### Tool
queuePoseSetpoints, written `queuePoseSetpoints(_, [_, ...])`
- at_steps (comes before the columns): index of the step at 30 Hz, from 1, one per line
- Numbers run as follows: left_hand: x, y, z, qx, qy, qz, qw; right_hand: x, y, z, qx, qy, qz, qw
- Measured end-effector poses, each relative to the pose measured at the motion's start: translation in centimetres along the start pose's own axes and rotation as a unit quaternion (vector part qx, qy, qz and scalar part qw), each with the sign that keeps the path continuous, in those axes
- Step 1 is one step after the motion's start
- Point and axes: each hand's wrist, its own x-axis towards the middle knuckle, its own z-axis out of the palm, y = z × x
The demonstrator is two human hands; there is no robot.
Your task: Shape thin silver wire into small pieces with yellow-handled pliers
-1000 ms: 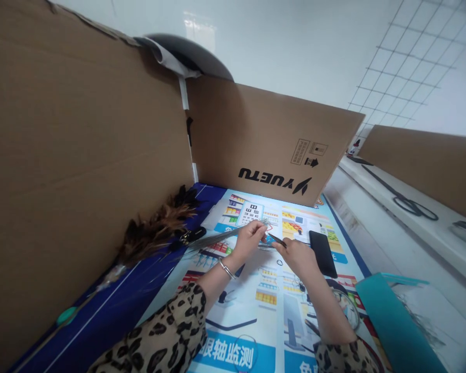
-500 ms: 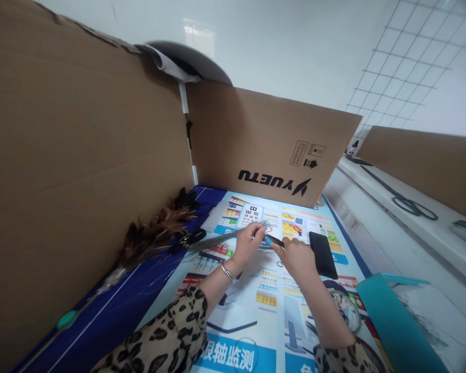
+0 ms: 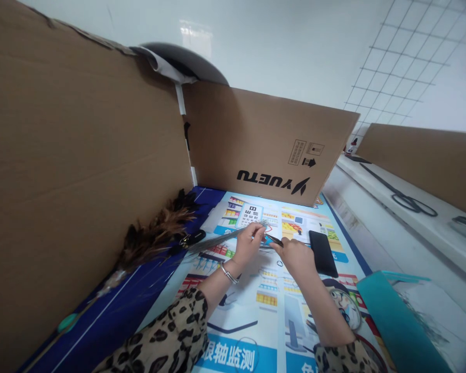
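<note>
My left hand (image 3: 249,241) is closed around a bundle of thin grey wires (image 3: 217,240), fingertips pinched together near its right end. The bundle's long tail stretches left over the printed mat. My right hand (image 3: 298,257) is wrapped round slim dark pliers (image 3: 274,239), whose handles are mostly hidden in the palm. The pliers' narrow tip points left and meets the left fingertips; whether it grips a wire there is too small to tell. A small dark ring (image 3: 279,263) lies on the mat just below the hands.
A black phone-like slab (image 3: 323,254) lies right of my right hand. Cardboard panels (image 3: 272,140) stand behind and at left. A brown feather duster (image 3: 155,230) rests along the left panel. At right are a round patterned tin (image 3: 344,305) and a teal case (image 3: 396,321).
The view has shifted very slightly. Both hands keep nearly the same place and hold, with the pliers' tip still at the left fingertips.
</note>
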Motion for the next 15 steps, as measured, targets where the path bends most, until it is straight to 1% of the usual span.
queuePoseSetpoints(3, [0.16,-0.1,-0.02,-0.022,-0.013,-0.016,1.0,0.04,0.06,-0.04,0.01,-0.01,-0.001,1.0])
queuePoseSetpoints(6, [0.42,-0.21,-0.09,-0.073,-0.039,-0.041,0.996,0.2,0.28,0.14,0.022,-0.023,-0.003,0.999])
queuePoseSetpoints(11, [0.69,-0.35,-0.15,-0.191,-0.113,-0.101,0.97,0.64,0.71,0.58,0.044,-0.041,0.001,0.998])
queuePoseSetpoints(13, [0.68,-0.43,-0.19,-0.209,-0.131,-0.114,0.963,0.76,0.81,0.71,0.052,-0.045,0.002,0.998])
queuePoseSetpoints(15, [0.64,-0.54,-0.22,-0.214,-0.135,-0.122,0.96,0.83,0.86,0.79,0.057,-0.046,0.002,0.997])
